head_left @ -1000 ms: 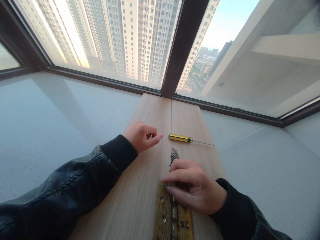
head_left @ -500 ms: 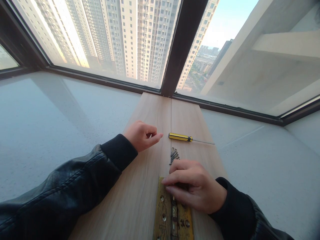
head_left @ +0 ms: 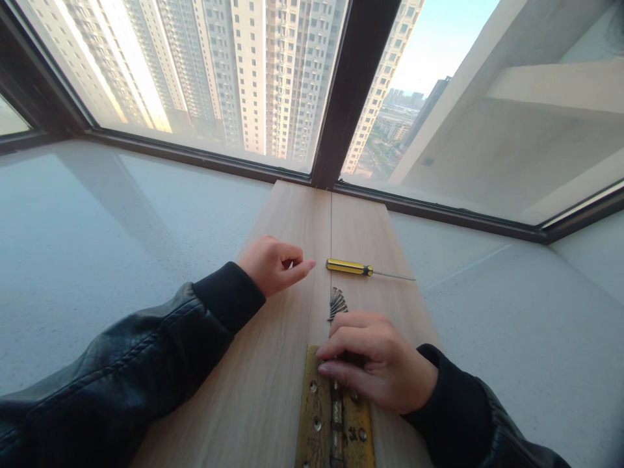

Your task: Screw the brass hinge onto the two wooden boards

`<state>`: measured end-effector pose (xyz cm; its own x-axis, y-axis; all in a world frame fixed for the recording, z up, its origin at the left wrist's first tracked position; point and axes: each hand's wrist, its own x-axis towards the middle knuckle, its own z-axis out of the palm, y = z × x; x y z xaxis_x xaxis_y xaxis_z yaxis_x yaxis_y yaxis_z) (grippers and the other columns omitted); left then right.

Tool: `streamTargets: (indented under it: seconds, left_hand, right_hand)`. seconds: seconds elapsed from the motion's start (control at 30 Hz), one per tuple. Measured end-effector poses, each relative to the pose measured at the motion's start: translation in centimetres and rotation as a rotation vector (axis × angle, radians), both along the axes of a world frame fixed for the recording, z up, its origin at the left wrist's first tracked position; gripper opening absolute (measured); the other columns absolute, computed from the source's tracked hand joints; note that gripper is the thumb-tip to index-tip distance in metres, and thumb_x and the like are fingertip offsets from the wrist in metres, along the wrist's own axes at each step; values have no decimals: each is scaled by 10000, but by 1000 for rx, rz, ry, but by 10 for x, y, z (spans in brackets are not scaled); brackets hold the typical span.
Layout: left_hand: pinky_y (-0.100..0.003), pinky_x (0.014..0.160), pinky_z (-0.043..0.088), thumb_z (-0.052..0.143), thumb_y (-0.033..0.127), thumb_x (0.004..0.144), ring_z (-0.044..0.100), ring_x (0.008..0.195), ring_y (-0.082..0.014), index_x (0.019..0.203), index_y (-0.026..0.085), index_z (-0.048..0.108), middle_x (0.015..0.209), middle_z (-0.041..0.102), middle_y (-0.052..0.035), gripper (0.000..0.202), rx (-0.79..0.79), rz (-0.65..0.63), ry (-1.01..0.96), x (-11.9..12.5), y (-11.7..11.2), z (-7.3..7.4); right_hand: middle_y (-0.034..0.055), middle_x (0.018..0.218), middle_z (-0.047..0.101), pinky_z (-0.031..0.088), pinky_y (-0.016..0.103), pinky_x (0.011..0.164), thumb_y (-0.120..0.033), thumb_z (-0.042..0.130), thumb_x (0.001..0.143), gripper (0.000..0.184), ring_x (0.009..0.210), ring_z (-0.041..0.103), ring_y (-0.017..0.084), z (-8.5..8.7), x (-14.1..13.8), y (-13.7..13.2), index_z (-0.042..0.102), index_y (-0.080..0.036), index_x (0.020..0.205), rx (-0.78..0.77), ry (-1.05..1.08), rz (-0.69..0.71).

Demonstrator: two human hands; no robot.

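While two pale wooden boards (head_left: 292,338) lie side by side on the grey sill, the left hand (head_left: 273,263) rests on the left board, loosely curled, forefinger out, holding nothing. Well apart, the right hand (head_left: 377,361) presses flat on the top of a tarnished brass hinge (head_left: 316,426) straddling the seam. Beyond lie a yellow-handled screwdriver (head_left: 348,267) and a small heap of dark screws (head_left: 337,302).
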<state>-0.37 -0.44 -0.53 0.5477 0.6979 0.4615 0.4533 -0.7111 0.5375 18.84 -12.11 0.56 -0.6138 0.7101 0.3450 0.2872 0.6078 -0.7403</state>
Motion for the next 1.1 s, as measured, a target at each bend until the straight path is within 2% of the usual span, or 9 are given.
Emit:
streamTargets:
  seconds: [0.1, 0.17, 0.27, 0.33, 0.53, 0.8, 0.93, 1.1]
  left_hand:
    - [-191, 423, 199, 551, 340, 805, 202, 418, -46, 464, 132, 462, 422, 226, 79, 408, -8, -8, -6, 0, 0, 0]
    - [-191, 422, 203, 551, 344, 806, 205, 415, -45, 465, 132, 464, 420, 228, 80, 411, -9, -8, -8, 0, 0, 0]
    - [-189, 424, 212, 557, 342, 804, 212, 412, -43, 468, 132, 473, 419, 234, 80, 404, -4, -5, -8, -1, 0, 0]
    - [-189, 422, 215, 558, 340, 803, 216, 410, -43, 468, 132, 479, 418, 239, 80, 401, -6, -6, -12, -1, 0, -1]
    - [-190, 419, 214, 557, 335, 800, 225, 406, -42, 468, 132, 489, 413, 254, 79, 395, -12, -1, -20, -1, 0, 0]
    - [-189, 418, 209, 555, 337, 804, 220, 409, -43, 468, 131, 477, 417, 245, 81, 402, -12, -8, -19, -1, 0, -1]
    - [-192, 413, 203, 552, 341, 808, 206, 415, -46, 464, 133, 462, 425, 226, 81, 412, -20, -8, -20, -1, 0, -1]
    - [-189, 417, 200, 552, 343, 806, 202, 415, -43, 466, 132, 460, 426, 226, 79, 411, -39, -6, -17, -1, 0, -1]
  right_hand:
    - [24, 746, 526, 355, 225, 553, -345, 575, 983, 266, 604, 471, 117, 3, 3, 0, 655, -113, 879, 17, -2, -44]
    - [17, 756, 523, 345, 217, 535, -286, 574, 954, 197, 576, 443, 106, 7, 9, 3, 642, -112, 892, 56, 17, -154]
    - [10, 716, 495, 318, 213, 536, -189, 503, 911, 159, 570, 412, 110, 9, 19, 8, 591, -105, 808, 133, 26, -352]
    - [4, 701, 472, 305, 200, 536, -201, 513, 895, 154, 566, 404, 114, 8, 24, 11, 569, -106, 788, 148, -27, -389]
    - [9, 755, 467, 345, 198, 580, -291, 545, 943, 233, 595, 423, 121, 2, 27, 12, 559, -109, 798, 128, -177, -316]
    - [16, 788, 500, 359, 221, 609, -204, 487, 885, 153, 655, 464, 138, 1, 27, 11, 595, -123, 813, 89, -239, -241]
    - [19, 821, 532, 357, 213, 552, -191, 468, 889, 145, 588, 454, 105, 10, 29, 8, 593, -131, 845, 74, -161, -221]
    - [-13, 688, 512, 355, 190, 466, -177, 506, 890, 107, 526, 453, 93, 29, 40, 0, 596, -146, 840, -31, -100, -202]
